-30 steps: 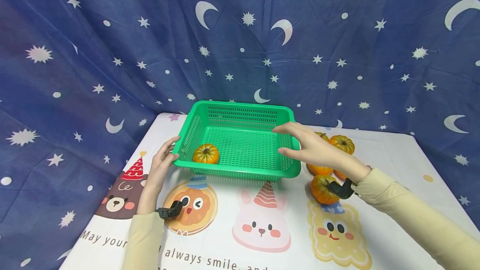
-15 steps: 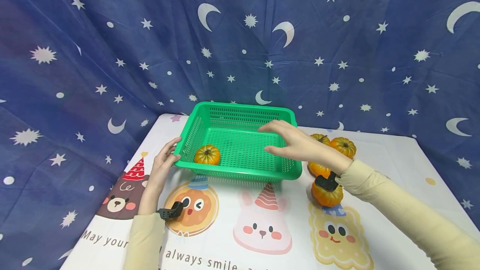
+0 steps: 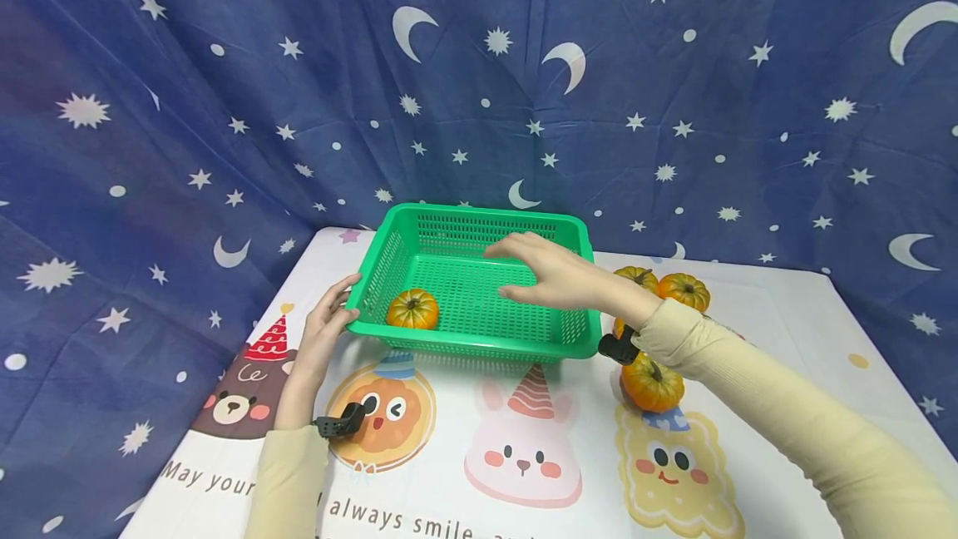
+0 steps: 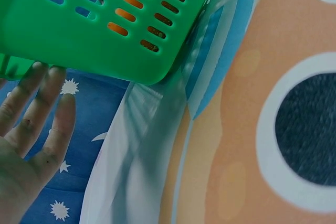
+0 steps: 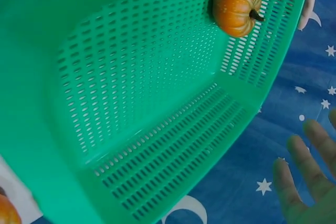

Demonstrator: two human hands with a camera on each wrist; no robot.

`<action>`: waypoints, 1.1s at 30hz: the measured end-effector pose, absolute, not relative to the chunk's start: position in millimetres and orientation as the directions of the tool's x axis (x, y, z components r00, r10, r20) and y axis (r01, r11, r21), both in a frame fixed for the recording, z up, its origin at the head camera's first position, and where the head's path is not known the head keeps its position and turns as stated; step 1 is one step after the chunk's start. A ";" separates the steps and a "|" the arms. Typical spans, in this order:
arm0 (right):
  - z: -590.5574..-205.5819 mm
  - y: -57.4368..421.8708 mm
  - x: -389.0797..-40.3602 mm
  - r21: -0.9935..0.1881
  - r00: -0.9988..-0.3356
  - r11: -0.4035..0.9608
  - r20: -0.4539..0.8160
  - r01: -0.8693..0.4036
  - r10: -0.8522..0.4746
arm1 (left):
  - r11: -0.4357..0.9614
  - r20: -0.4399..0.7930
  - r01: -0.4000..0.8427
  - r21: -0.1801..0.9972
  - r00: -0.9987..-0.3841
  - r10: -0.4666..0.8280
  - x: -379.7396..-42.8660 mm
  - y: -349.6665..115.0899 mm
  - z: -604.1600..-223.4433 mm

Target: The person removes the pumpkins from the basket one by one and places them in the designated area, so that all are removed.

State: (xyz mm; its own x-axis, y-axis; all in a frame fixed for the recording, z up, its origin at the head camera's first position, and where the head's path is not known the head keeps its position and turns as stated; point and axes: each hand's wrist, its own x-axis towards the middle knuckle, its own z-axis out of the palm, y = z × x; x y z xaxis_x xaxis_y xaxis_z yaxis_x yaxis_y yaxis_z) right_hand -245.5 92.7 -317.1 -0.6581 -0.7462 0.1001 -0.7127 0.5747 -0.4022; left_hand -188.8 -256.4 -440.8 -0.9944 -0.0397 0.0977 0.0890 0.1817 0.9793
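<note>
A green plastic basket [image 3: 486,343] with slotted sides stands on the table, and a small orange pumpkin [image 3: 412,309] sits in its near left corner. My left hand [image 3: 323,331] touches the outside of the basket's left end, fingertips right at the rim. In the left wrist view the fingers [image 4: 52,124] look fairly straight against the green plastic. My right hand [image 3: 550,273] is over the basket, with fingers spread, thumb apart and nothing held. The right wrist view looks down into the basket, with the pumpkin [image 5: 236,9] by the far end.
Several more small pumpkins lie right of the basket, partly hidden by my right forearm; the nearest pumpkin [image 3: 653,383] is in front. A white tablecloth [image 3: 441,514] with cartoon prints covers the table. A blue star-and-moon curtain [image 3: 479,106] hangs behind.
My right hand has moved left from the basket's right side to above its middle, still with nothing in it. The left hand, basket and pumpkins have stayed in place.
</note>
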 end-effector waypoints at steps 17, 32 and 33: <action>-320.5 53.3 -266.0 -0.390 -0.581 0.508 0.090 -0.768 -0.809 | 0.200 0.084 0.072 0.977 -0.995 -0.049 -188.1 -255.6 -440.1; -327.4 14.5 -281.4 -0.248 -0.517 0.502 -0.006 -0.829 -0.856 | 0.211 0.090 0.076 0.975 -0.994 -0.057 -187.8 -256.0 -441.5; -328.5 12.1 -282.7 -0.236 -0.517 0.505 -0.017 -0.830 -0.856 | 0.212 0.089 0.076 0.974 -0.995 -0.055 -188.0 -255.9 -441.6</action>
State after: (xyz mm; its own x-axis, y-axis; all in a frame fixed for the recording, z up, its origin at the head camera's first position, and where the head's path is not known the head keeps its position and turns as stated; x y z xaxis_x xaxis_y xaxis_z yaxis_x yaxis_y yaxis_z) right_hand -282.7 12.1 -328.5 -0.5166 -0.8561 -0.0170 -0.8298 0.5054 -0.2365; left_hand -188.0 -255.9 -441.6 -0.9945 -0.0546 0.0892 0.0758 0.2120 0.9743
